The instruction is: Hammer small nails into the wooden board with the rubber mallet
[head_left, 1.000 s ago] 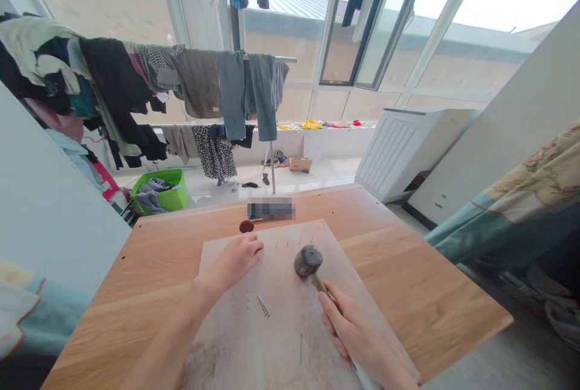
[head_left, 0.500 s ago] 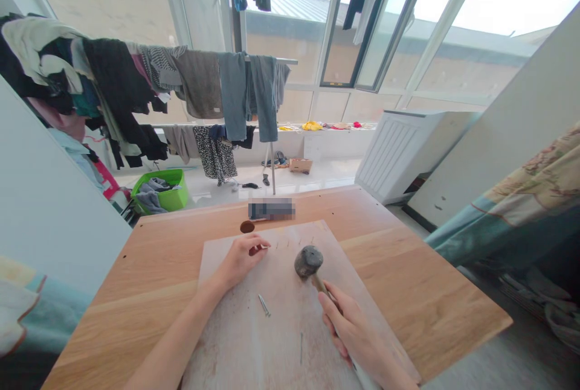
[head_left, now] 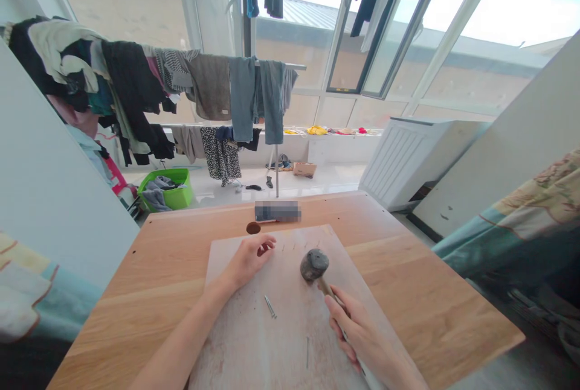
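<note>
A pale wooden board lies on a light wooden table. My right hand is wrapped round the handle of a hammer, whose dark head hovers just over the board. My left hand rests on the board's far left part, fingers curled in a pinch, apparently around a small nail that I can barely see. Several nails stand in a row near the board's far edge. Two loose nails lie on the board, one in the middle and one nearer to me.
A small brown disc and a blurred box sit beyond the board. Behind the table is a clothes rack full of garments, a green laundry basket, a white radiator cover and large windows.
My left hand has curled from a flat rest into a pinch near the row of nails. The hammer has stayed almost still. The view has shifted slightly.
</note>
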A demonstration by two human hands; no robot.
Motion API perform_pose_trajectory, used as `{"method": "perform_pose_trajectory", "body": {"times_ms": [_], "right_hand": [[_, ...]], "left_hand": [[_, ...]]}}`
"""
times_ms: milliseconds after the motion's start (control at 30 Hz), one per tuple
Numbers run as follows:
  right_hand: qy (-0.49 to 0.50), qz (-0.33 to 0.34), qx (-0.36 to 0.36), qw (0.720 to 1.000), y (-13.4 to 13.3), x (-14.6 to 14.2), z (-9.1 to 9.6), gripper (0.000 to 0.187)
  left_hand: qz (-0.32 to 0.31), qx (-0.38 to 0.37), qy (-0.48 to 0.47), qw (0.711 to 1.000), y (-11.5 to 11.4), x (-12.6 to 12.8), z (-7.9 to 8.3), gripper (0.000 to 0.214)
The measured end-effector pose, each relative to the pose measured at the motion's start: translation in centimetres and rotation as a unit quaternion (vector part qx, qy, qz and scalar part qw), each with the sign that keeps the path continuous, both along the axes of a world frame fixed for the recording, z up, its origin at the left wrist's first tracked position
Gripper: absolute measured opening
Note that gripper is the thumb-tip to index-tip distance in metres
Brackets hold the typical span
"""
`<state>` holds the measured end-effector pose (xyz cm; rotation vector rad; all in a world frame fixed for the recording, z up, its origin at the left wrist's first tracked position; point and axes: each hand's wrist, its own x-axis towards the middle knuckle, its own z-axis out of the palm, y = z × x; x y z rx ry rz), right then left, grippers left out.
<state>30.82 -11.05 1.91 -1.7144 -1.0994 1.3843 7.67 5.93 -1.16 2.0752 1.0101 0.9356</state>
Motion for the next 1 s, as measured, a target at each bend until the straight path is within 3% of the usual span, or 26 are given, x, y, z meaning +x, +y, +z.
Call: {"method": "perform_pose_trajectory", "body": {"times_ms": [100, 200, 267, 433, 500, 600, 767, 833, 900, 1000], "right_hand": [[0.006, 0.006, 0.015, 1.0, 0.9, -0.2, 0.9, 0.058], [0.022, 0.015, 0.05, 0.998, 2.2, -0.4, 3.1, 0.056], [0.039, 0.019, 0.093, 0.995, 2.7, -0.5, 5.7, 0.056], [0.035, 0.003, 0.295, 0.955, 2.2, -1.3, 13.8, 0.053], [0.027, -0.01, 0.346, 0.938, 2.0, -1.9, 15.5, 0.049], [0.02, 0.015, 0.344, 0.939, 2.4, -2.9, 14.2, 0.045], [-0.017, 0.085, 0.205, 0.975, 4.9, -4.2, 5.8, 0.036], [-0.02, 0.108, 0.165, 0.98, 5.6, -4.3, 3.5, 0.032], [-0.015, 0.116, 0.148, 0.982, 5.7, -4.1, 2.7, 0.03], [-0.003, 0.098, 0.15, 0.984, 4.9, -3.3, 3.4, 0.034]], "left_hand": [[0.003, -0.018, -0.005, 1.0, -0.1, 0.0, 0.2, 0.036], [0.002, -0.028, -0.01, 1.0, -0.3, 0.0, 0.5, 0.038], [0.002, -0.033, -0.012, 0.999, -0.3, 0.0, 0.5, 0.038], [0.008, -0.041, -0.019, 0.999, -0.2, -0.1, 0.4, 0.038], [0.011, -0.044, -0.023, 0.999, -0.3, -0.1, 0.3, 0.04], [0.016, -0.04, -0.021, 0.999, -0.3, 0.0, 0.4, 0.045], [0.011, -0.026, -0.01, 1.0, -0.2, 0.1, 0.5, 0.045], [0.012, -0.019, -0.006, 1.0, -0.2, 0.0, 0.4, 0.045], [0.015, -0.016, -0.007, 1.0, -0.1, 0.0, 0.3, 0.048], [0.01, -0.029, -0.016, 0.999, -0.2, 0.0, 0.2, 0.051]]}}
